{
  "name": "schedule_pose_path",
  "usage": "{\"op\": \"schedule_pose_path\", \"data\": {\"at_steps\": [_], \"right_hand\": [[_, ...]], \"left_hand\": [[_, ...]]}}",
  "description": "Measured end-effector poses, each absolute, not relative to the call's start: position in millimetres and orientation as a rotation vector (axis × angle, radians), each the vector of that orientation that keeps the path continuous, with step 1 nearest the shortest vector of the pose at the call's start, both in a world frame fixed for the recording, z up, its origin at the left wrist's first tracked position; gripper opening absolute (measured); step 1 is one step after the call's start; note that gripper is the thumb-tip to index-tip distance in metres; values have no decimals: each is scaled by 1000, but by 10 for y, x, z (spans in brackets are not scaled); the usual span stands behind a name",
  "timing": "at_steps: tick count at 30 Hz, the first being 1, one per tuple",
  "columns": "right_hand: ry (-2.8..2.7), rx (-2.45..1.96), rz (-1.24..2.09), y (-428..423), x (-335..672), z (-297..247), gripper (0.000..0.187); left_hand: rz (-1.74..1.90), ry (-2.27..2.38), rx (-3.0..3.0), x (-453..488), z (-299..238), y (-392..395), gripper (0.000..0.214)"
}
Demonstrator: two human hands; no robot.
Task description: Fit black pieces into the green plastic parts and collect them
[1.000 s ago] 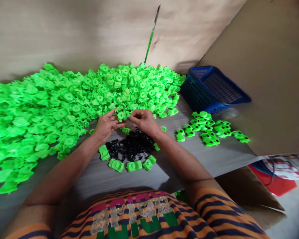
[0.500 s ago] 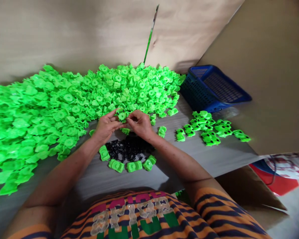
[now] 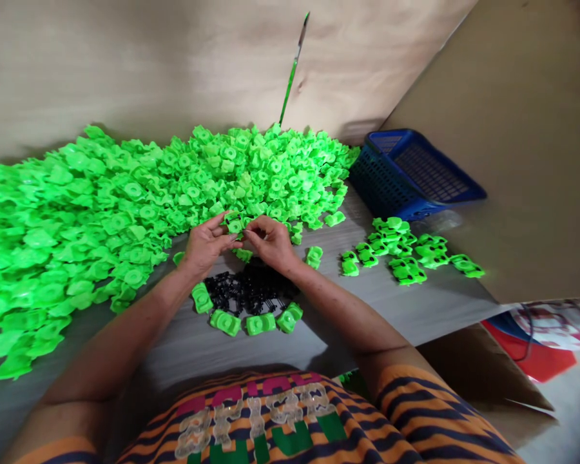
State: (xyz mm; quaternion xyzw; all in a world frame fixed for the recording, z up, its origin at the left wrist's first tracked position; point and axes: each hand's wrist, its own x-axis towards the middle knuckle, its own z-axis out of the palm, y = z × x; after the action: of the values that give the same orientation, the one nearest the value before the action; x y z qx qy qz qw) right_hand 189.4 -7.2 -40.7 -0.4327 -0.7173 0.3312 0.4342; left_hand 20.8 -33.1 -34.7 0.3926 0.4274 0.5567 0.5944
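Note:
My left hand [image 3: 207,243] grips a small bright green plastic toy car body [image 3: 234,224] between thumb and fingers, just in front of the big heap. A dark bit, like a wheel axle, shows on its upper side. At its right edge, my right hand [image 3: 269,241] is closed in a pinch; whatever lies between those fingertips is too small to make out. Below both hands is a pile of black wheel axles [image 3: 244,291]. Green car bodies lie around that pile, among them one at the front [image 3: 261,323] and one at the right [image 3: 314,256].
A large heap of green car bodies [image 3: 125,187] runs along the wooden back wall. Several cars with black wheels [image 3: 406,270] lie to the right, before a blue plastic basket [image 3: 391,174]. A cardboard box [image 3: 483,367] stands below the table's right edge.
Both hands stay in nearly the same place over the car body. The right fingertips have shifted very slightly at its edge; the view has tilted a little.

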Motion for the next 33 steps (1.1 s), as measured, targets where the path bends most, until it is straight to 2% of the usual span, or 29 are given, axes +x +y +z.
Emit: {"op": "schedule_pose_path", "data": {"at_steps": [5, 15, 25, 33], "right_hand": [[-1737, -971, 917, -31, 1907, -469, 16], [-1655, -902, 1050, -10, 1892, -530, 21], [-1741, -945, 910, -59, 1821, -547, 12], [-1687, -1002, 965, -105, 1796, -499, 11]], "left_hand": [[1308, 1012, 976, 194, -354, -322, 76], [1322, 1024, 1036, 203, -359, -329, 66], [1323, 1089, 1012, 226, -371, -335, 80], [1354, 1104, 1042, 241, -406, -332, 67]]}}
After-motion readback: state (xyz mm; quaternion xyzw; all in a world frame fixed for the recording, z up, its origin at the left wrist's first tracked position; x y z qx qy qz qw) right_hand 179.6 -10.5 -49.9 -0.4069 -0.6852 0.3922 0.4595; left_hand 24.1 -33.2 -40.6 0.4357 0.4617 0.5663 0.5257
